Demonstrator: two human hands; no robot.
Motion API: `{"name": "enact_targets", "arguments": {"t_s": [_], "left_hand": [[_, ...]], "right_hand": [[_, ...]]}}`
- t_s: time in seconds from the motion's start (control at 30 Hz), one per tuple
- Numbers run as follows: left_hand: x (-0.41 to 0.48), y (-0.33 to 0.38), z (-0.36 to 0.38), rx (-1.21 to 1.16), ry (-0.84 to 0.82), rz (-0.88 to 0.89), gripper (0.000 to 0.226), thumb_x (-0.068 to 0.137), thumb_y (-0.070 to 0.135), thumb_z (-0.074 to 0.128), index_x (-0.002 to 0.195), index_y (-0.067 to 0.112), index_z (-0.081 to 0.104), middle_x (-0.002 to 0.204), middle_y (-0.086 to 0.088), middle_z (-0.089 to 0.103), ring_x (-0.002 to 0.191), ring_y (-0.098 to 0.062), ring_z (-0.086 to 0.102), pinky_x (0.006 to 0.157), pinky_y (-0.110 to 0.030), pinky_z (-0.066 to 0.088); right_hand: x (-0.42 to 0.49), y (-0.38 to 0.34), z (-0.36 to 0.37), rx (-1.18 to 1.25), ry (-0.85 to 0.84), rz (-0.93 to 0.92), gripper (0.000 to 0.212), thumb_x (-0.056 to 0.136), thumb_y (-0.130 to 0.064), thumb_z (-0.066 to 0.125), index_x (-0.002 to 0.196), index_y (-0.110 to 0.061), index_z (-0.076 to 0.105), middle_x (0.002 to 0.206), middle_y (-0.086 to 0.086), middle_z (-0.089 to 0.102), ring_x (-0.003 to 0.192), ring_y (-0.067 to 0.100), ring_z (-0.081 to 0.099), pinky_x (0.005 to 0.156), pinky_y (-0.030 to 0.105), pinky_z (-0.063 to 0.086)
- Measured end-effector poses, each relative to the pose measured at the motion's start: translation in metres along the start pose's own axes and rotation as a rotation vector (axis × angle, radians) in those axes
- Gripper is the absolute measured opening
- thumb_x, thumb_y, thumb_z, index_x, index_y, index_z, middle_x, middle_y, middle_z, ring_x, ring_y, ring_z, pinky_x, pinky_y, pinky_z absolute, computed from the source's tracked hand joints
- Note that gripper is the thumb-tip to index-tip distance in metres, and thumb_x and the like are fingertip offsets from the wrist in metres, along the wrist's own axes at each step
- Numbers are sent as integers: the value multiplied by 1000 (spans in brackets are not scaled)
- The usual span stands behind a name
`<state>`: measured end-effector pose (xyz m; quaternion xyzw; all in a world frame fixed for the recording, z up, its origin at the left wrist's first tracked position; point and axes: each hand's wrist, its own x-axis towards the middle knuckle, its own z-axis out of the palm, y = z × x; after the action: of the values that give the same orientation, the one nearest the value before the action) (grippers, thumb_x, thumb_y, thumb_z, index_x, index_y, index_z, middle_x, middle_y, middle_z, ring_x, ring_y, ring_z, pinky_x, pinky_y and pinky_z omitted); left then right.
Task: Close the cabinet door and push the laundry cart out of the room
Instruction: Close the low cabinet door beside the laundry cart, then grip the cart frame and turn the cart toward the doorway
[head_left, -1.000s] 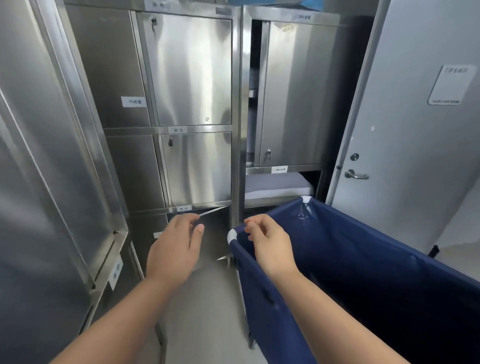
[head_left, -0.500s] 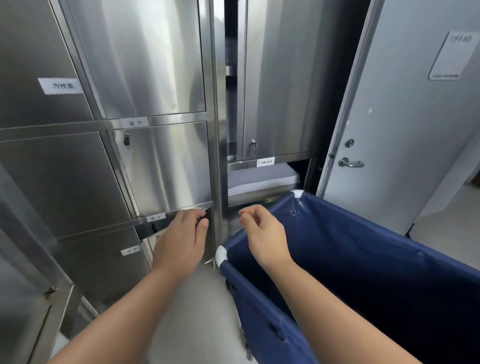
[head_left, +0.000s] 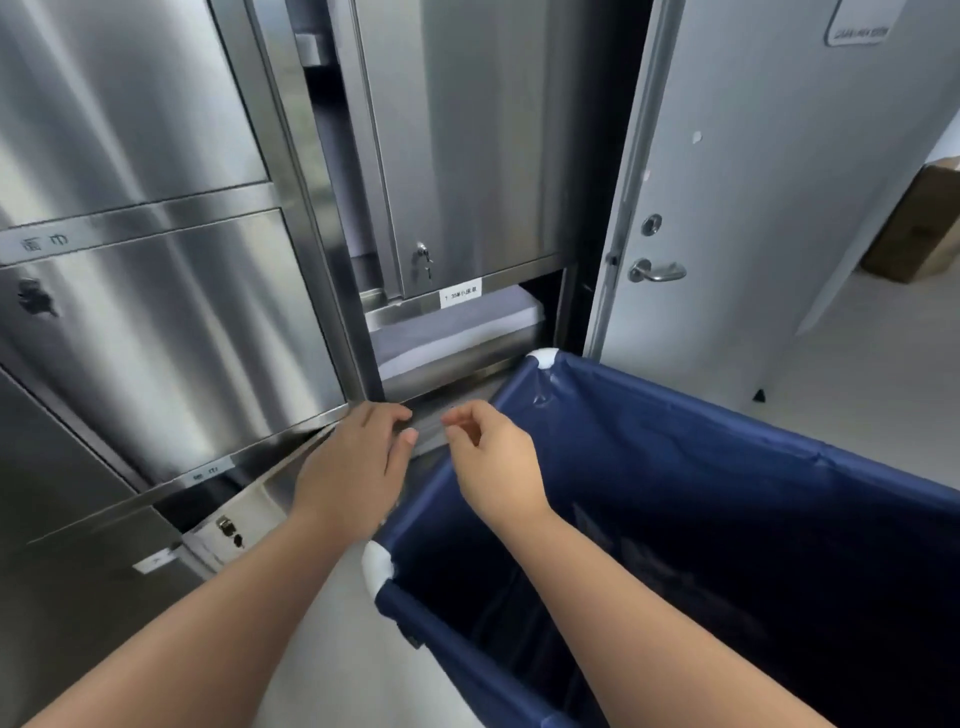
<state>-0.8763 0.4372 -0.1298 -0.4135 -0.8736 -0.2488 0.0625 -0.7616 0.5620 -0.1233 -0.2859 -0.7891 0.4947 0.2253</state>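
Observation:
The low steel cabinet door (head_left: 244, 514) with a small lock stands swung out from the cabinet bank at lower left. My left hand (head_left: 353, 478) lies over the door's top edge, fingers curled on it. My right hand (head_left: 493, 462) hovers just to the right, fingers loosely bent and holding nothing. The blue fabric laundry cart (head_left: 675, 447) with white corner caps fills the lower right, its near corner under my forearms. Its inside looks dark.
A tall cabinet door (head_left: 467, 156) above stands ajar over a shelf of folded grey linen (head_left: 447, 332). The grey room door (head_left: 753, 208) with a lever handle stands at right. Past it are bare floor and a cardboard box (head_left: 919, 228).
The view has moved closer and to the right along the cabinets. My left hand keeps its hold on the low door's edge. My right hand has drawn nearer to the left one.

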Motion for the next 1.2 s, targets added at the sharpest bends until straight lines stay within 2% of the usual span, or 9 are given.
{"name": "enact_targets", "arguments": {"t_s": [0.13,0.3,0.37,0.47,0.57,0.73,0.9,1.0,1.2], "left_hand": [[30,-7,51,45,-253,113,36,97,47,34,121,28,53,121,8,53,111,-18,53,82,-38,48],[58,-23,106,140,-488,324,38,96,45,38,125,24,50,127,3,51,115,-21,51,82,-40,51],[75,-32,121,147,-540,385,42,94,46,33,126,25,50,127,4,52,112,-20,52,80,-41,51],[108,-51,139,131,-588,505,43,94,47,32,128,27,49,125,6,53,109,-19,53,77,-39,51],[145,-73,157,103,-647,657,40,97,44,38,131,26,50,127,5,54,113,-20,52,83,-39,50],[189,-88,178,136,-724,842,34,97,38,39,128,28,47,138,8,47,123,-18,45,92,-34,45],[212,-91,194,217,-753,952,50,93,25,48,140,37,38,148,9,36,128,-18,42,91,-33,43],[218,-91,202,268,-747,1006,61,87,15,52,141,39,37,146,10,36,127,-17,43,88,-32,46],[220,-92,219,324,-734,1114,71,82,7,56,141,40,36,152,7,31,133,-18,38,94,-31,42]], "right_hand": [[16,36,6,-89,12,119,21,90,-23,47,98,-34,62,88,-13,65,74,4,60,59,25,48],[34,68,23,-166,33,232,23,88,-21,46,102,-32,60,97,-12,62,83,7,59,68,35,55],[46,76,32,-188,54,276,21,90,-21,47,104,-30,59,101,-11,62,86,9,60,72,37,56],[70,85,49,-186,125,354,22,91,-20,46,106,-30,58,103,-10,62,85,9,60,74,37,56],[98,87,67,-175,235,440,24,92,-19,45,109,-30,58,105,-9,62,86,8,60,74,35,55],[125,82,89,-169,384,594,28,93,-18,39,110,-31,57,105,-9,62,82,9,60,63,29,51],[118,87,99,-194,491,706,27,95,-22,42,118,-28,55,111,-8,62,84,11,60,67,31,52],[109,95,108,-198,519,760,28,95,-26,45,122,-27,52,115,-7,59,87,14,60,72,35,53],[93,114,132,-200,545,825,32,95,-32,47,127,-28,47,120,-6,56,94,14,58,79,35,51]]}}
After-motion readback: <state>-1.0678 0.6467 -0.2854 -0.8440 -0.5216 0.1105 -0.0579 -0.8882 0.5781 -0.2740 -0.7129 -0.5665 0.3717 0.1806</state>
